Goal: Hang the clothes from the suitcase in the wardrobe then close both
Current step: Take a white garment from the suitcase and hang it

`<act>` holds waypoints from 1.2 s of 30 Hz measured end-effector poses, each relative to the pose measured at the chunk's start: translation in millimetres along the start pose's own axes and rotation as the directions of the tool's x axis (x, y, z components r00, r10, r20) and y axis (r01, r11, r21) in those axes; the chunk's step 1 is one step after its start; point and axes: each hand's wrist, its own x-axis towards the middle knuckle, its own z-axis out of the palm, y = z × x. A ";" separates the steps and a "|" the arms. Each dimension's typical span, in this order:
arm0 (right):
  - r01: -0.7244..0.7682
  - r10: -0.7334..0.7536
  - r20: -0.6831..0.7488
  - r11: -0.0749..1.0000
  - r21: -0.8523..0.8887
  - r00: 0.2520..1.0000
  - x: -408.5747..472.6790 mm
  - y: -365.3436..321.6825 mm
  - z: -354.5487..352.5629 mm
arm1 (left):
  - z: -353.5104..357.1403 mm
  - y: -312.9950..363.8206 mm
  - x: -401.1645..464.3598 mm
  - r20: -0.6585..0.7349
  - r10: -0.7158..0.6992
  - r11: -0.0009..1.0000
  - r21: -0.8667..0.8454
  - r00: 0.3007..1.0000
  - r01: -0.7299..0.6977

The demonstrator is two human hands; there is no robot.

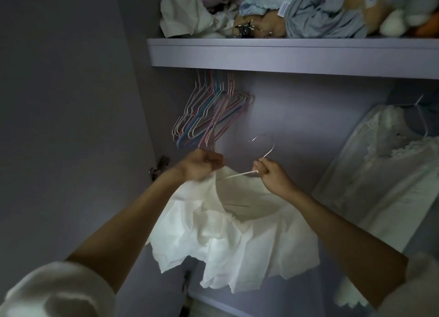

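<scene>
A white shirt (237,236) hangs crumpled between my arms inside the wardrobe. A thin white wire hanger (267,148) pokes out of its collar, hook pointing up. My right hand (269,174) grips the hanger at the base of the hook. My left hand (202,164) pinches the shirt's left shoulder fabric and holds it up near the hanger's arm. The suitcase is out of view.
A bunch of empty coloured hangers (209,117) hangs under the shelf (285,55), just behind my left hand. A white lace garment (384,164) hangs at the right. Crumpled clothes and plush toys (370,10) lie on the shelf. The wardrobe's side wall (71,126) stands at the left.
</scene>
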 end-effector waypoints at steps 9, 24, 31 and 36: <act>0.028 -0.021 -0.039 0.979 0.200 0.999 -3.6 -13.4 -12.6 | 29.2 -38.7 2.8 -0.088 0.146 0.832 0.550 0.985 -0.075; -0.034 0.005 -0.048 0.765 -0.643 0.999 -60.6 65.1 -62.6 | 17.0 -64.2 32.1 -0.355 0.229 0.878 0.477 0.906 -0.035; -0.195 -0.030 -0.311 0.720 -0.666 0.950 -91.5 69.7 -83.8 | 59.6 -27.6 49.5 -0.181 0.261 0.892 0.422 0.948 -0.164; -0.416 0.084 -0.464 0.604 -0.680 0.882 -102.5 70.6 -106.0 | 84.3 23.2 63.0 -0.158 0.489 0.776 0.527 0.858 -0.345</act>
